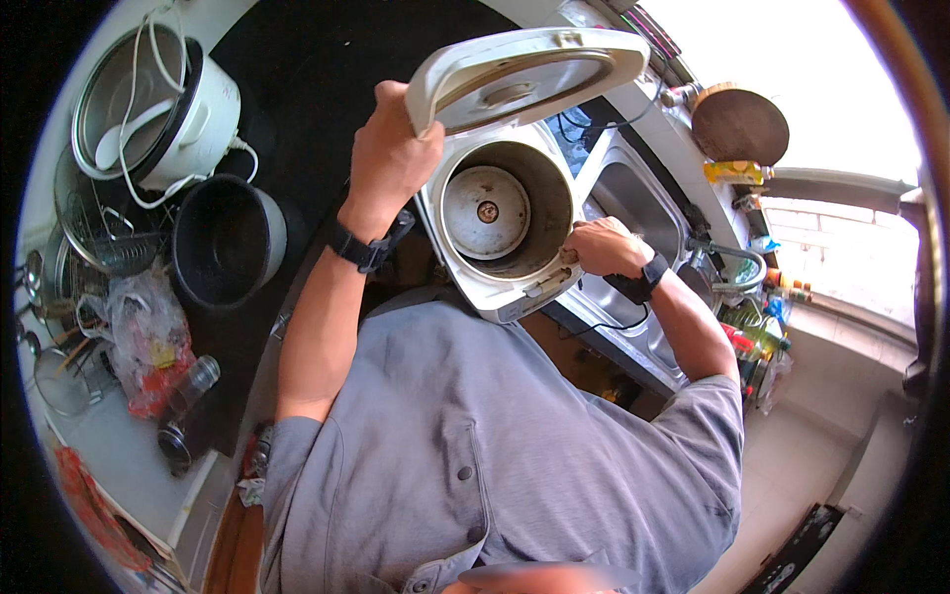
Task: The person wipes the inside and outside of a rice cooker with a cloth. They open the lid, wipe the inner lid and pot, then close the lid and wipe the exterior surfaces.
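A white rice cooker (512, 297) with its hinged lid (534, 74) raised stands in front of my chest, by the sink's near edge. No inner pot sits inside; the round metal heating plate (487, 213) shows at the bottom, with stains around its centre. My left hand (393, 156) grips the left edge of the raised lid. At the cooker's front right rim, my right hand (605, 247) is closed on what looks like a crumpled cloth (569, 256), mostly hidden by the fingers. Black bands circle both wrists.
On the dark countertop (312, 67) at left are a black inner pot (230, 241), another white cooker (200, 119) with a cord and ladle, a plastic bag (152, 334) and a glass jar (193, 386). Right are a steel sink (638, 200), faucet (746, 271), round wooden board (740, 126) and bottles.
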### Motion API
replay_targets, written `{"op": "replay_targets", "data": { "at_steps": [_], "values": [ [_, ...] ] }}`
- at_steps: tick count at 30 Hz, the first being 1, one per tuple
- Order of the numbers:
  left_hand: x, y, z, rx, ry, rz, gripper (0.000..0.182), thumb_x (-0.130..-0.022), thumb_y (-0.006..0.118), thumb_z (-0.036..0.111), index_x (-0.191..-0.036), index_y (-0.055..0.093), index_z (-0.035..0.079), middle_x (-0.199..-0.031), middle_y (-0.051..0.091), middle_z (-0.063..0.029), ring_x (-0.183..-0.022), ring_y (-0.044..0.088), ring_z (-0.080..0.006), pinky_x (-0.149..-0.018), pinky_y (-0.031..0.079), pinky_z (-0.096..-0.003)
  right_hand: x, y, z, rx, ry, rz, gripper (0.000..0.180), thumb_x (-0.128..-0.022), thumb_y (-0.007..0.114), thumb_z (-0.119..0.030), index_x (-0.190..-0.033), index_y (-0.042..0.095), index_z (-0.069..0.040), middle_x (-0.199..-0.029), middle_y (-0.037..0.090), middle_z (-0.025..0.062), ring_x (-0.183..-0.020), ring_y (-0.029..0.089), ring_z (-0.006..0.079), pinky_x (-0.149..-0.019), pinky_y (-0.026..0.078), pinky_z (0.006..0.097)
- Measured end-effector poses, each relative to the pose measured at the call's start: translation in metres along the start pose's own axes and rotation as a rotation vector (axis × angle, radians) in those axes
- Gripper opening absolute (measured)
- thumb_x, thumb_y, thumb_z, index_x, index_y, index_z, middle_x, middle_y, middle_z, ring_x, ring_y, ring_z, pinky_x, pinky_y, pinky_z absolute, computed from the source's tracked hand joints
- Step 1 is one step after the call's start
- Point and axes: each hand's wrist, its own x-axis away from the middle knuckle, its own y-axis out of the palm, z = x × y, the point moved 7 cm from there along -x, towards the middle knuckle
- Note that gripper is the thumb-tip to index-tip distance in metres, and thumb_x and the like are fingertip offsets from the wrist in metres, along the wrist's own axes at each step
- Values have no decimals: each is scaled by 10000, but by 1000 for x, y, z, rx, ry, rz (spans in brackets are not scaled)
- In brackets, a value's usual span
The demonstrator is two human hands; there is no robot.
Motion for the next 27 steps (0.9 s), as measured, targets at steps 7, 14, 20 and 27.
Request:
{"op": "replay_targets", "data": {
  "at_steps": [7,14,20,27],
  "values": [
    [0,7,-4,15,-67,-67,252,-926,658,120,-1104,537,-11,-1053,573,-188,-791,712,-439,-678,645,-487,2,1,-25,207,15,-66,104,-776,684,-55,-781,771,2,-782,735,205,-737,747,337,-659,582,447],
    [1,10,-6,-15,-65,-25,263,-941,690,187,-1095,597,-5,-1051,625,-156,-711,726,-394,-590,631,-445,-2,-5,-68,198,-33,-143,103,-803,646,-37,-851,734,-19,-973,665,177,-846,702,352,-743,539,464],
    [2,9,-9,49,-103,-37,319,-925,678,160,-1137,518,-16,-1021,634,-196,-748,728,-429,-611,648,-477,2,-6,-95,157,-106,-77,124,-852,625,-40,-945,705,-21,-970,647,170,-866,705,358,-758,537,476],
    [2,6,-6,40,-107,-33,343,-933,658,147,-1148,445,-14,-934,633,-204,-735,723,-447,-617,651,-492,-15,3,-115,-13,-179,-9,86,-872,662,-93,-917,704,-33,-935,664,147,-847,708,335,-696,538,476]
  ]
}}
